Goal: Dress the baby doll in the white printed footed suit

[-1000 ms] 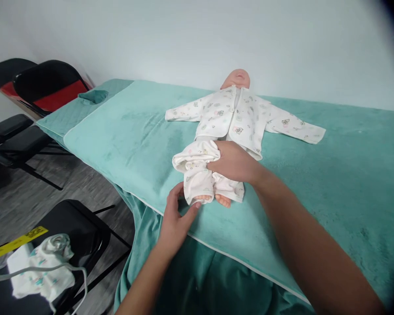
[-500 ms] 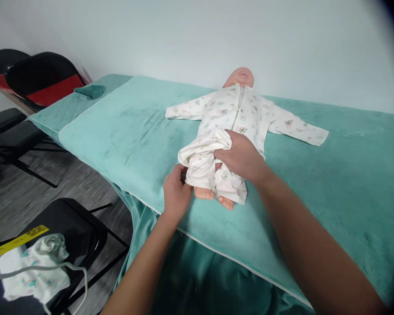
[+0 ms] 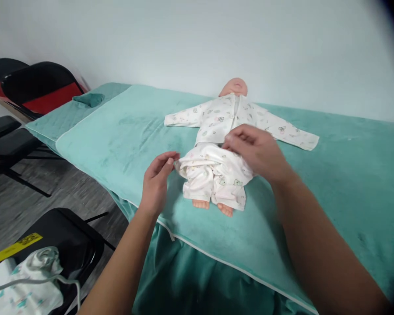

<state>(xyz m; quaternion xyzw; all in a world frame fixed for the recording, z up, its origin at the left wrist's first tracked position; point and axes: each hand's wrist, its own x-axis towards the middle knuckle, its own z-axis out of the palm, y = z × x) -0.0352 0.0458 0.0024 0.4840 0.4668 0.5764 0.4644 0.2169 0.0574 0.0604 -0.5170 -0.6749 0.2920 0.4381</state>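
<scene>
A baby doll [image 3: 233,86] lies on its back on a teal blanket [image 3: 124,131], dressed in a white printed top [image 3: 223,117] with both sleeves spread out. White printed trousers [image 3: 213,175] cover its legs, and two bare feet stick out at the bottom. My left hand [image 3: 157,181] pinches the trousers' waistband at the doll's left-hand side. My right hand [image 3: 256,151] is over the doll's waist, fingers curled at the top edge of the trousers, slightly blurred.
The blanket covers a table [image 3: 348,175] against a white wall. Black folding chairs [image 3: 36,87] with red seats stand at the far left. A black chair [image 3: 68,240] near me at the lower left holds crumpled printed cloth [image 3: 22,284] and a yellow label.
Both hands have moved up from the doll's feet and thighs to its waist. The bunched trousers have been drawn up and now lie spread over the legs.
</scene>
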